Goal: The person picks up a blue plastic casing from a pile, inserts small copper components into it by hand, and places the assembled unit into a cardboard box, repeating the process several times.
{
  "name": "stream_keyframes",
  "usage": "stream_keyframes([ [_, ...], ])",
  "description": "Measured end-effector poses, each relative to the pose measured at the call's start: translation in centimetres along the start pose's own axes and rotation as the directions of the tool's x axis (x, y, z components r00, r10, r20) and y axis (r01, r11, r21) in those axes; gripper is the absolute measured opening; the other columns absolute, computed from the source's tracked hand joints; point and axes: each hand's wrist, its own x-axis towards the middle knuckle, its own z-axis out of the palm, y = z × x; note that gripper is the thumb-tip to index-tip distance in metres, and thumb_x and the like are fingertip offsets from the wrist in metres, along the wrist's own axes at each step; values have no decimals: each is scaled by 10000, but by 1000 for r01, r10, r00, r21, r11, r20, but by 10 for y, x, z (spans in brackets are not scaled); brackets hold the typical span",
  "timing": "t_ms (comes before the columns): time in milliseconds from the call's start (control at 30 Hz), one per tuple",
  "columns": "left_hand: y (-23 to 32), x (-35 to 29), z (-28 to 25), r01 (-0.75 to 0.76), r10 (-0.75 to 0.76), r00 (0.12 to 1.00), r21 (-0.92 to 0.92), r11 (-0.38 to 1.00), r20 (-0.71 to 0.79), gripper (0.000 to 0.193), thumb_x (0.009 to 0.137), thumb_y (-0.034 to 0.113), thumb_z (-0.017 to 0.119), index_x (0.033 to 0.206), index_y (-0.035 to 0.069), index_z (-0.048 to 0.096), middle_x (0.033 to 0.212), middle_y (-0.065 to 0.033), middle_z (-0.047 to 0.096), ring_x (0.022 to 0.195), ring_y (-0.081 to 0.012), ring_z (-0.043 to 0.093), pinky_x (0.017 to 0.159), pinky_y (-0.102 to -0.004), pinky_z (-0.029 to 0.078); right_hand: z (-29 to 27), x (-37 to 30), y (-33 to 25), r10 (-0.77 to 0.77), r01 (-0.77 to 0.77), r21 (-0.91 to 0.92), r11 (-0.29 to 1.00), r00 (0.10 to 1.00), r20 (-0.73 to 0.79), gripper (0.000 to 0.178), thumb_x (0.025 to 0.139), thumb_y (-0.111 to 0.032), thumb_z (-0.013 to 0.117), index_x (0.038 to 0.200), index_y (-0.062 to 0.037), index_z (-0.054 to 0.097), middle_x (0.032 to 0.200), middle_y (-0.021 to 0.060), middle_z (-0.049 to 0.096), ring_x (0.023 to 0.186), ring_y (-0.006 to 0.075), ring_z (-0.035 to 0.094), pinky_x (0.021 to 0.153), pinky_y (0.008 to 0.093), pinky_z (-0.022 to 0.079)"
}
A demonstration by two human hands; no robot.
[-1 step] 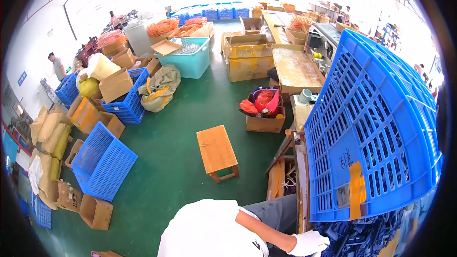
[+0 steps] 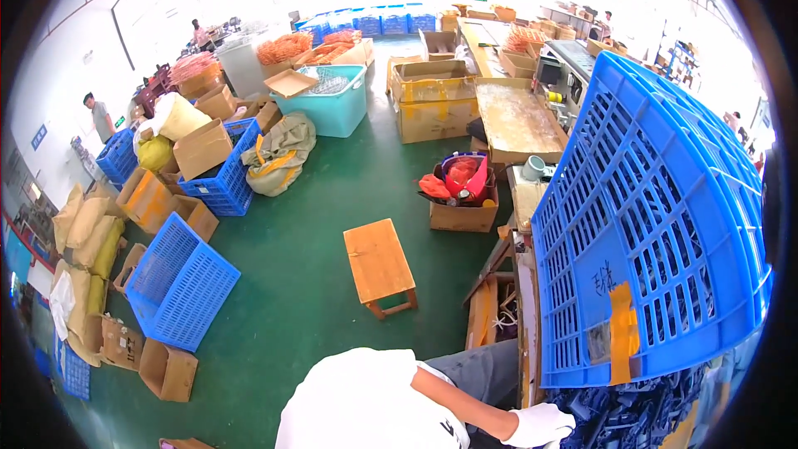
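My left hand (image 2: 540, 426), in a white glove, reaches in from the lower edge beside a heap of dark blue plastic parts (image 2: 632, 407). Its fingers look curled at the edge of the heap. Whatever they hold is hidden by the glove and the frame's lower edge. Above the heap a large blue slatted crate (image 2: 582, 349) stands tipped on its side, with orange tape (image 2: 622, 333) on its wall. More dark parts show through the slots. My right hand is out of sight.
A wooden stool (image 2: 378, 259) stands on the green floor. Beyond it sits a carton of red items (image 2: 462, 214). An upright blue crate (image 2: 179, 283), several cartons and sacks (image 2: 87, 237) line the left. A teal tub (image 2: 337, 108) and a workbench (image 2: 519, 116) stand further back.
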Motion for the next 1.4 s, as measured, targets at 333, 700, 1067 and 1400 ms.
stream_keyframes([
  [333, -19, 2, -6, -123, 124, 972, -18, 992, 200, 325, 937, 179, 479, 1175, -5, 602, 971, -156, 694, 861, -292, 677, 790, -376, 541, -1, 4, -26, 159, -160, 7, 987, 984, 80, 410, 783, -177, 712, 1161, -44, 625, 1186, 185, 615, 1095, 406, 577, 938, 453, 475],
  [700, 19, 11, 31, 187, -3, 869, -323, 928, 495, 344, 1031, 178, 442, 1189, -83, 601, 1062, -137, 655, 957, -214, 636, 847, -329, 530, -11, -35, -20, 267, -310, -120, 943, 921, -282, 376, 858, -258, 651, 1201, -135, 559, 1113, 142, 588, 798, 282, 662, 621, 353, 549],
  [1067, 21, 3, 45, 118, 29, 806, -209, 971, 591, 303, 1019, 119, 445, 1189, -71, 610, 1028, -117, 660, 901, -189, 639, 795, -302, 543, -25, -48, -37, 386, -478, -153, 865, 829, -405, 392, 822, -266, 687, 1167, -111, 584, 981, 145, 588, 731, 287, 669, 588, 367, 554],
  [1400, -1, 14, 53, 84, 50, 782, -185, 979, 622, 356, 1019, 145, 416, 1200, -101, 600, 1097, -172, 656, 944, -235, 642, 847, -337, 525, -22, -47, -30, 477, -522, -68, 850, 820, -317, 351, 844, -279, 670, 1143, -116, 584, 937, 161, 570, 681, 336, 648, 565, 414, 531],
])
